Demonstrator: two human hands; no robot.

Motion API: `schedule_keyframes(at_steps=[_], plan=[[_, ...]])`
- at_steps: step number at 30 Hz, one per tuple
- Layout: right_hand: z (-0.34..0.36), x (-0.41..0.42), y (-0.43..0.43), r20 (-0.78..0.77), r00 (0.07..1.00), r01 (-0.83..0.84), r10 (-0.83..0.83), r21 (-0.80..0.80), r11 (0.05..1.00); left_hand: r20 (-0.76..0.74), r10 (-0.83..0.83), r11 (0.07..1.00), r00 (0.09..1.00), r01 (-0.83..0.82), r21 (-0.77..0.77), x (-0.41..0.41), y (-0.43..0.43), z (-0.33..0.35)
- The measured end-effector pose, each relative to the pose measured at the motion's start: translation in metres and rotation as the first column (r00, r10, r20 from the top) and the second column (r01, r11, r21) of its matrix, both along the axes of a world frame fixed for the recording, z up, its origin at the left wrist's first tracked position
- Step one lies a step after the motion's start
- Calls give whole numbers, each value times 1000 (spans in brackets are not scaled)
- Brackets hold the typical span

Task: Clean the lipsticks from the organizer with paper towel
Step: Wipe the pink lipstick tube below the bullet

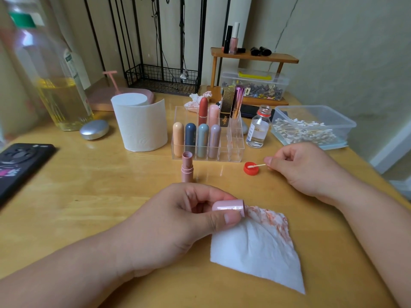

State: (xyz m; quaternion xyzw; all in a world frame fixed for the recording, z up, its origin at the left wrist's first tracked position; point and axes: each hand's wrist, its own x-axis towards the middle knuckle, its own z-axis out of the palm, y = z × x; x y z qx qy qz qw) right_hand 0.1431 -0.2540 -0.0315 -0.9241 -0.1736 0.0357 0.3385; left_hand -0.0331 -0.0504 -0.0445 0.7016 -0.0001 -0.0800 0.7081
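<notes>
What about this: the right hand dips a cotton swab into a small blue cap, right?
Not quite. The head view shows the right hand dipping the thin cotton swab into a small round red plastic cap, not a blue one.

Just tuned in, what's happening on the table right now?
The left hand grips a pink lipstick cap over a stained paper towel. The right hand pinches a cotton swab, its tip in the red bottle cap. The uncapped pink lipstick stands before the clear organizer.
</notes>
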Motion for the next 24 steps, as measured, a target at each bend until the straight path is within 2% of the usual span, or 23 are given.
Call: schedule_keyframes(at_steps=[3,7,12,16,19,22,24], plan=[[2,-3,3,34,999,-8,11,-85,996,-42,0,996,999,-4,-92,0,-2,-4],[1,-4,3,32,999,24,-22,-67,997,-69,17,981,997,-30,-193,1,-3,-5],[0,-5,-2,-62,998,-11,20,143,990,-40,23,957,999,-34,-288,0,-1,-3],[10,-5,-10,6,999,-41,41,282,958,-72,-26,876,997,-12,-483,0,0,-1],[32,-21,-13,25,978,-201,209,400,894,-25,-85,813,996,55,-580,1,5,-1],[49,-48,-15,30,883,-416,468,510,753,19,14,883,1000,-4,-469,3,11,-4],[53,-62,-12,79,840,-503,536,485,715,18,85,915,996,-71,-398,4,15,-10]])
